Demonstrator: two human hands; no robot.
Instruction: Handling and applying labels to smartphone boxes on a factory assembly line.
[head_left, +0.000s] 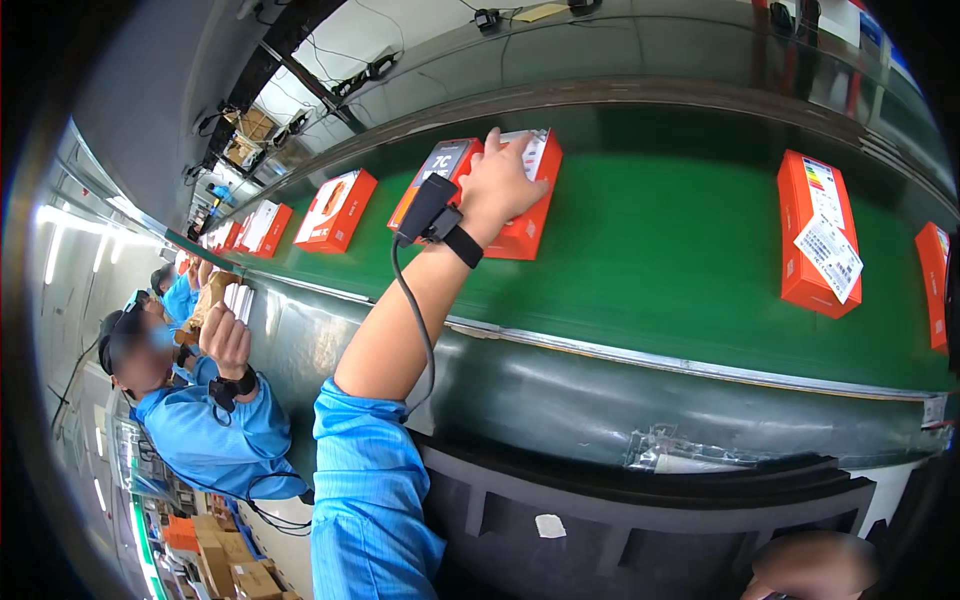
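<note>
My left hand (505, 185), with a wrist camera (430, 212) strapped on, reaches across the green conveyor belt (660, 260). Its fingers are spread over the top of an orange box (517, 238) and seem to rest on it, thumb to the right. Much of that box is hidden under the hand. Just left of it, touching or nearly so, lies another orange box (440, 160) with a dark top panel. At the lower right edge, what looks like my right hand (815, 565) is blurred beside a black tray (580, 510). Its fingers cannot be made out.
Farther right stands an orange box (812, 235) with white labels, and another (935, 285) at the rim. More boxes (336, 212) line the belt leftward. A clear plastic bag (685, 450) lies on the near ledge. At left a co-worker (215, 420) holds thin white pieces.
</note>
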